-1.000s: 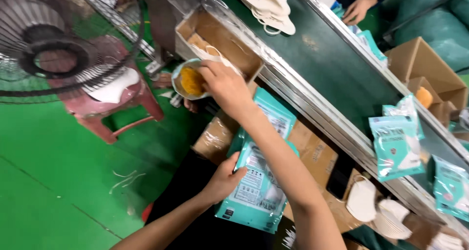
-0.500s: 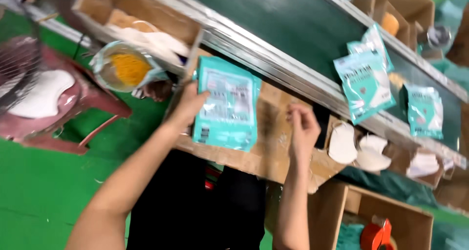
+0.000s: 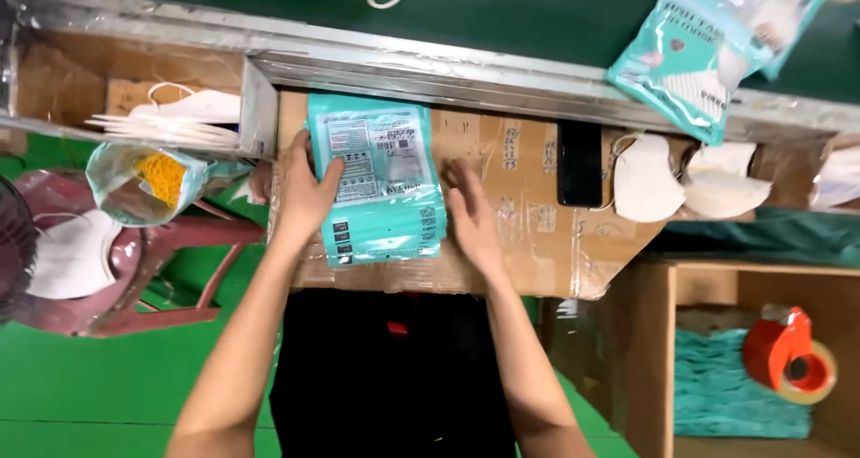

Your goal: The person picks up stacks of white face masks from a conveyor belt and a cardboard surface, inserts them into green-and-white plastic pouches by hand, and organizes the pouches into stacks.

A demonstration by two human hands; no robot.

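Teal packet stack (image 3: 381, 185) lies flat, long axis toward the conveyor (image 3: 537, 19).

A packing line in a factory. A green conveyor belt (image 3: 537, 19) crosses the top of the frame. Teal packets (image 3: 694, 59), loose white masks (image 3: 645, 185) and a tape dispenser (image 3: 793, 355) at lower right surround a cardboard work surface (image 3: 520, 234).
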